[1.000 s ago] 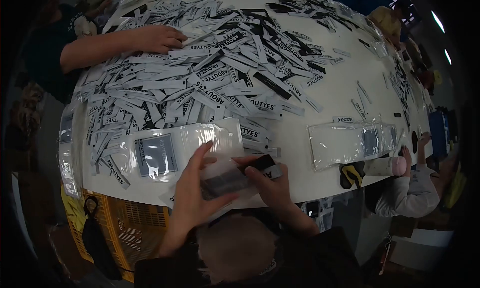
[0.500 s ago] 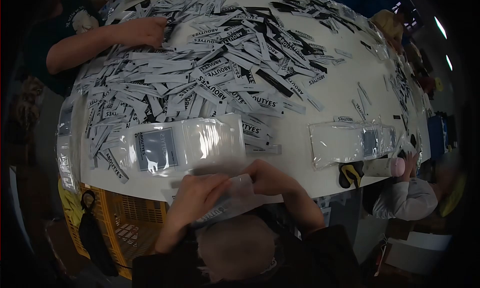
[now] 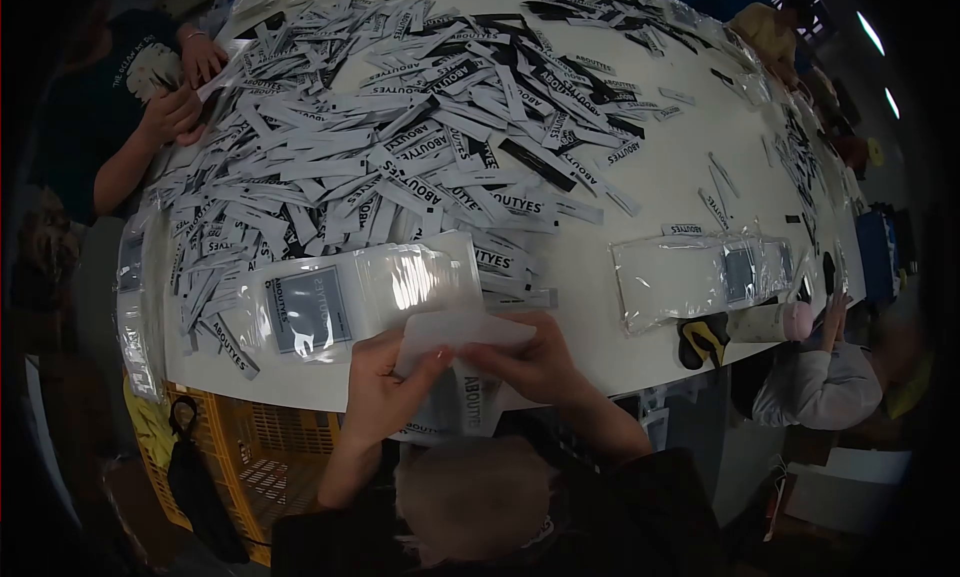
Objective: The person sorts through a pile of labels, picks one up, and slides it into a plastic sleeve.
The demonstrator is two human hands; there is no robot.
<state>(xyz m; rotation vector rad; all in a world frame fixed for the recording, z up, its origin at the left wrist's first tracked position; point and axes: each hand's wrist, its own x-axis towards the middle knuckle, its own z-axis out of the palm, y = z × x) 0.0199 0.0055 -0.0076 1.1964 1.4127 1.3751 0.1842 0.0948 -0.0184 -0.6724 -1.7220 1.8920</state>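
Observation:
Close to the table's front edge, my left hand (image 3: 385,385) and my right hand (image 3: 535,362) hold a translucent plastic bag (image 3: 432,412). Thumbs and fingers of both hands pinch it near its top, where a pale flap stands up. Dark "ABOUTYES" lettering shows on the lower part, between and below my hands. Just beyond them lies a stack of clear plastic bags (image 3: 400,277) with a grey printed panel. Behind the stack spreads a large heap of white and black printed packets (image 3: 400,167).
At the right lie more clear bags (image 3: 665,277), yellow-and-black scissors (image 3: 703,343) and a pink-ended cylinder (image 3: 797,320). A yellow crate (image 3: 290,437) stands below the table edge. Co-workers' hands (image 3: 175,112) are at the left; another person's sleeve (image 3: 835,387) shows at the right.
My hands have turned the bag so its pale flap stands up, and my thumbs now meet near its middle. The left co-worker's arm has drawn back from the heap.

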